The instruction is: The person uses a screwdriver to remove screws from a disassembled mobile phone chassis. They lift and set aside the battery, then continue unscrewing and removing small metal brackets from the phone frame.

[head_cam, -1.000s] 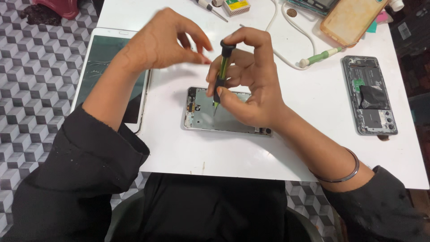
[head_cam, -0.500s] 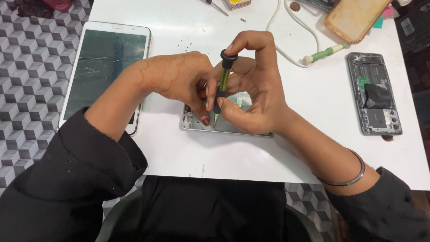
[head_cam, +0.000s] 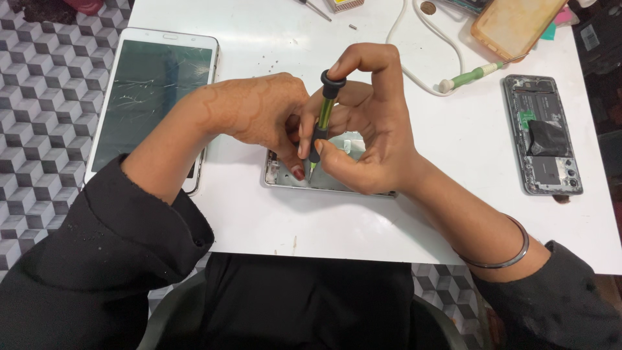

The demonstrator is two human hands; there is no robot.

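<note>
The screwdriver (head_cam: 321, 120) is held near-upright, tip down, in the right hand's (head_cam: 369, 123) closed grip; the phone frame (head_cam: 324, 175), pinned by the left hand (head_cam: 259, 116), is mostly hidden

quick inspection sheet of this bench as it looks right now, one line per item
surface: white table, a few small specks near the top.
job's things: opened silver phone frame lying flat; green-and-black screwdriver upright, tip down on it.
clutter: tablet with cracked screen at the table's left edge; opened phone showing its insides on the right; orange phone case; green-handled tool.
grippers: right hand holds the screwdriver, forefinger on its cap; left hand rests fingertips on the frame.
cables: white cable looping near the top.
surroundings: patterned grey floor tiles; black sleeves, bangle on right wrist.
</note>
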